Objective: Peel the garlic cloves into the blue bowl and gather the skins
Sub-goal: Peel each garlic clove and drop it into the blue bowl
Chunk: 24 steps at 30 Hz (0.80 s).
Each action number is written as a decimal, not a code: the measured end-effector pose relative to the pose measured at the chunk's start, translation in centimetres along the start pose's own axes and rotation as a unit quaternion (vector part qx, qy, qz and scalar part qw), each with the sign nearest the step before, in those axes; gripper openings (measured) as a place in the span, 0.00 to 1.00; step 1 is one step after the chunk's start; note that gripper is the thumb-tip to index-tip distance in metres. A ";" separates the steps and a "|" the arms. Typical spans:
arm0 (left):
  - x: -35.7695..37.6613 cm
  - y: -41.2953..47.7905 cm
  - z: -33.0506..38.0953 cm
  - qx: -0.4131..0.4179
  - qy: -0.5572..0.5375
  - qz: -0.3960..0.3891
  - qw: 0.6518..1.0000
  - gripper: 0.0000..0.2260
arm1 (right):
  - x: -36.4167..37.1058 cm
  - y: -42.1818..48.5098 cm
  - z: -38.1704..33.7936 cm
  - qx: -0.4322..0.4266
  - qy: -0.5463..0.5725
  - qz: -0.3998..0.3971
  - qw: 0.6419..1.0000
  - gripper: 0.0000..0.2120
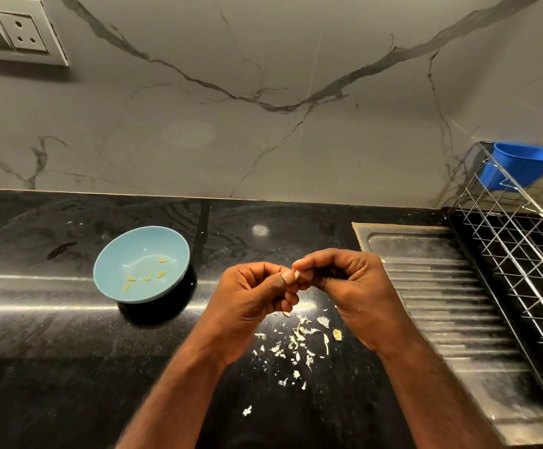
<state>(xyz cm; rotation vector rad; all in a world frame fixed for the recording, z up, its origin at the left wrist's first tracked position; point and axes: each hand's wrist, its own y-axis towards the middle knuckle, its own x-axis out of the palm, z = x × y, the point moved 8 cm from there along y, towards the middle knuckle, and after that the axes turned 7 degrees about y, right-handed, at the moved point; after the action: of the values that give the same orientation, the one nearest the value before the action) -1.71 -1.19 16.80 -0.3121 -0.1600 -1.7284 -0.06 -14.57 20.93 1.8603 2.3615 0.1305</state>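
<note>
A grey marble wall with dark veins fills the upper half of the view. Below it runs a glossy black countertop. At the right, a ridged steel drainboard is set into the counter, with a wire dish rack beside it at the far right edge. A blue plastic cup hangs tilted in the rack's back corner. A white wall socket sits in the top left corner.

Two bare forearms reach in from the bottom. The left hand and right hand meet above the middle of the counter, fingers curled, and together pinch a small garlic clove between thumbs and fingertips; only a pale sliver of it shows.

To the left of the hands, apart from them, the light blue bowl stands on the counter, with a few yellowish peeled cloves lying inside. Under and just in front of the hands, papery white skins lie scattered on the counter, with one small yellowish piece at their right edge
</note>
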 end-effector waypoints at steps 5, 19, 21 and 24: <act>-0.3 0.0 0.1 0.011 0.031 0.013 0.999 0.06 | 0.1 0.0 -0.1 -0.015 -0.031 -0.008 0.999 0.19; 0.1 0.0 0.1 0.031 0.071 0.027 0.997 0.09 | -0.1 -0.3 0.2 -0.012 -0.024 -0.006 1.000 0.18; 0.0 0.0 0.1 0.028 0.063 0.026 0.997 0.09 | 0.0 -0.3 0.2 -0.007 -0.022 -0.010 1.000 0.17; -0.1 0.0 0.1 0.027 0.059 0.028 0.998 0.10 | 0.1 -0.3 0.2 -0.001 -0.016 -0.012 1.000 0.13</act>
<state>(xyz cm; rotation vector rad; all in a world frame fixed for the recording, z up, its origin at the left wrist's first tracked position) -1.69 -1.03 16.88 -0.1734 -0.1112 -1.6791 -0.31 -14.58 20.64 1.8189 2.3598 0.0988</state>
